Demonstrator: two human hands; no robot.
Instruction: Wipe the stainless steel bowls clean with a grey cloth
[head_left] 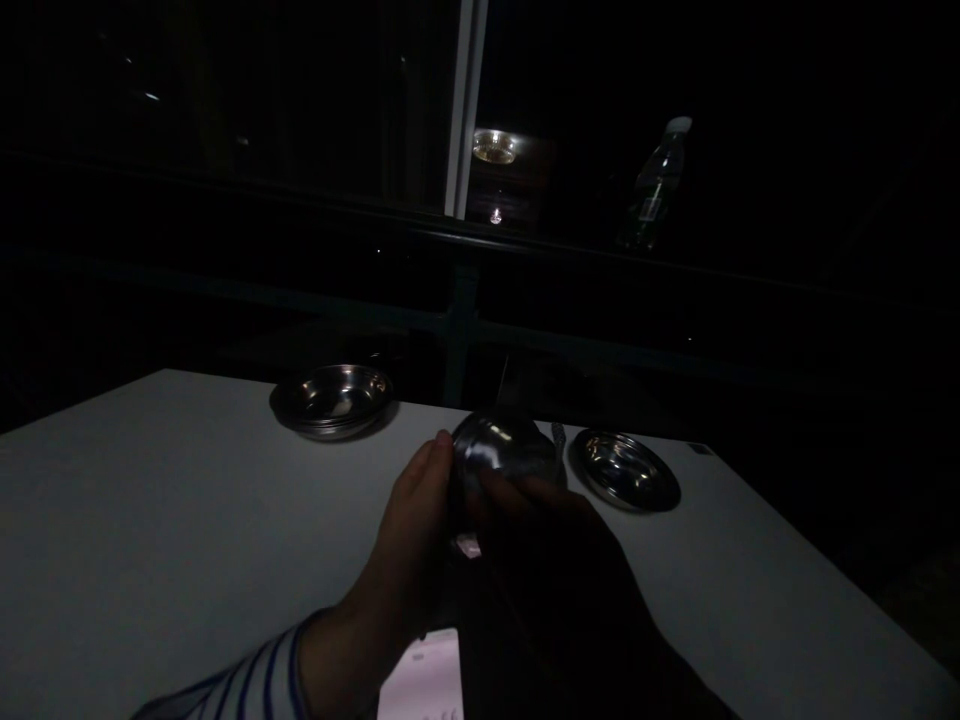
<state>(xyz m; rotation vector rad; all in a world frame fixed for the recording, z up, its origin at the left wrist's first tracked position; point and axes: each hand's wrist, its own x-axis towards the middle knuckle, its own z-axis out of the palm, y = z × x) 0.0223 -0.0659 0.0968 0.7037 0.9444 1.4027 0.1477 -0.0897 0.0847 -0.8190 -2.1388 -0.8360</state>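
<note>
A shiny metal bowl (499,440) is held tilted above the near middle of the table. My left hand (409,530) grips its left side, with the thumb up along the rim. In deep shadow, my right hand (570,560) is closed against the bowl's lower right part; its fingers are curled on the metal and hard to make out. Just right of the bowl, a patterned utensil handle (559,437) shows, its other end hidden. A phone with a lit screen (424,680) is below my left wrist.
Stacked metal dishes (330,425) stand at the back left of the white table (187,520). Another metal dish (626,470) lies to the right. Beyond the table's far edge are a dark window with a pale frame (465,110) and a plastic bottle (656,190).
</note>
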